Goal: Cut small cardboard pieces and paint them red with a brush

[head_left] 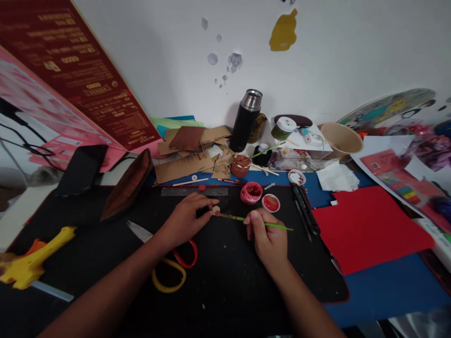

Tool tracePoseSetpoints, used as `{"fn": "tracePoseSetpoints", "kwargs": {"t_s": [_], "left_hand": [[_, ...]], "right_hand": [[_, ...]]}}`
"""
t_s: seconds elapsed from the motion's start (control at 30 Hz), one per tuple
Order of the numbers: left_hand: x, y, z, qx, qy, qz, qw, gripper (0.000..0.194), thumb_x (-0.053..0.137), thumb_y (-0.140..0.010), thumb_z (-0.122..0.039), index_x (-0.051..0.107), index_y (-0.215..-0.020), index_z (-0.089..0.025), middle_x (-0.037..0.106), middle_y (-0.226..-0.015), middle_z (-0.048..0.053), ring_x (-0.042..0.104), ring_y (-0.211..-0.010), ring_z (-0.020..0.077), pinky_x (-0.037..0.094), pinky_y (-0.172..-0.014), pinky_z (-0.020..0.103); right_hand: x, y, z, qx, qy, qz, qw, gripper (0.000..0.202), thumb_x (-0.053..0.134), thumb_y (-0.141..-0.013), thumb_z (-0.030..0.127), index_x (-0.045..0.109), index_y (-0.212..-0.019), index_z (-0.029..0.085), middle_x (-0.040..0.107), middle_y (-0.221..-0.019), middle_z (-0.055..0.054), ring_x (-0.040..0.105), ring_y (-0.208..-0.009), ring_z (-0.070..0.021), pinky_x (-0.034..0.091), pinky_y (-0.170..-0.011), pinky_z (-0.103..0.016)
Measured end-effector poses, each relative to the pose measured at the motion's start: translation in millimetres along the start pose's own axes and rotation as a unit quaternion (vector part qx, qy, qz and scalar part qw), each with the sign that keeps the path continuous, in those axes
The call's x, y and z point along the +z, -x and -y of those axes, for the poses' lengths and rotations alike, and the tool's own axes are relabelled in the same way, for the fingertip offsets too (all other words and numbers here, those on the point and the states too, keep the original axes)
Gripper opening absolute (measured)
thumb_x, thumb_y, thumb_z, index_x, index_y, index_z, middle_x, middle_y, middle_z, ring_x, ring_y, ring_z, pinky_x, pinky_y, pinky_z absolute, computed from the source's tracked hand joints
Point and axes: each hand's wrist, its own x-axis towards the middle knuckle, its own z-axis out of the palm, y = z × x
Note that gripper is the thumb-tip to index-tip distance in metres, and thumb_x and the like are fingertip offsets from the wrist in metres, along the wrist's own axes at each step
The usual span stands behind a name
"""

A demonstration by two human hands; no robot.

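My left hand (186,218) pinches a small round tan disc (216,210) with a red patch on it, just above the black mat (225,281). In my right hand (268,234) is a thin green paintbrush (282,226), its tip touching the disc. Behind the right hand stands an open jar of red paint (251,192), and beside it lies its lid (271,203), smeared with red. Scissors (169,274) with red and yellow handles lie partly under the left forearm. A clear ruler (176,191) rests along the mat's back edge, a small red disc (202,187) on it.
Behind the mat are a black flask (244,122), a brown paint jar (240,166) and cardboard scraps (186,169). A yellow glue gun (42,258) and a brown boat-shaped piece (128,185) lie left. To the right are a black cutter (306,211) and red paper (369,230).
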Motion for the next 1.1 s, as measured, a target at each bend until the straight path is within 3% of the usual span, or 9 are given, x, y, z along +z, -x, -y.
{"fn": "tracePoseSetpoints", "kwargs": {"t_s": [0.2,0.43,0.63,0.83,1.1], "left_hand": [[0.6,-1.1,-2.7,-0.049,0.01,-0.006,0.999,0.011,0.068,-0.094,-0.024,0.077,-0.1,-0.025,0.076,-0.095,0.002,0.07,-0.089,0.0201,0.056,-0.083,0.036],[0.5,-1.3,-3.7,-0.03,0.006,-0.008,1.0,0.011,0.067,-0.095,-0.024,0.078,-0.098,-0.026,0.081,-0.102,0.002,0.071,-0.096,0.0217,0.057,-0.089,0.038],[0.5,-1.1,-2.7,-0.029,0.003,-0.011,1.0,0.011,0.068,-0.095,-0.024,0.079,-0.096,-0.026,0.081,-0.103,0.002,0.072,-0.096,0.0211,0.058,-0.089,0.036],[0.1,-1.1,-3.2,-0.026,0.005,-0.005,1.0,0.015,0.067,-0.096,-0.021,0.08,-0.1,-0.028,0.081,-0.104,0.001,0.071,-0.097,0.0217,0.057,-0.09,0.038],[-0.5,-1.6,-3.8,-0.027,0.008,-0.009,1.0,0.014,0.069,-0.094,-0.018,0.079,-0.097,-0.027,0.081,-0.103,0.001,0.072,-0.099,0.0219,0.057,-0.089,0.037]], "right_hand": [[0.4,0.1,-0.9,-0.006,0.005,-0.007,1.0,0.043,0.052,-0.109,0.041,0.067,-0.075,0.019,0.054,-0.05,0.004,0.05,-0.041,-0.0109,0.039,-0.046,-0.022],[-1.0,2.9,-1.3,0.006,0.003,-0.037,0.999,0.046,0.051,-0.109,0.047,0.068,-0.076,0.019,0.055,-0.051,0.003,0.052,-0.042,-0.0119,0.039,-0.045,-0.022],[0.4,0.9,-0.7,-0.001,0.006,0.001,1.0,0.045,0.051,-0.109,0.044,0.067,-0.075,0.019,0.055,-0.049,0.004,0.051,-0.041,-0.0113,0.039,-0.045,-0.022],[-2.4,-0.7,-3.6,-0.003,0.003,-0.043,0.999,0.042,0.053,-0.108,0.042,0.068,-0.076,0.019,0.056,-0.051,0.003,0.053,-0.042,-0.0116,0.04,-0.045,-0.022],[-0.1,0.0,-3.7,-0.007,-0.004,-0.008,1.0,0.04,0.052,-0.109,0.038,0.068,-0.078,0.019,0.055,-0.051,0.004,0.051,-0.042,-0.0109,0.04,-0.046,-0.022]]}}
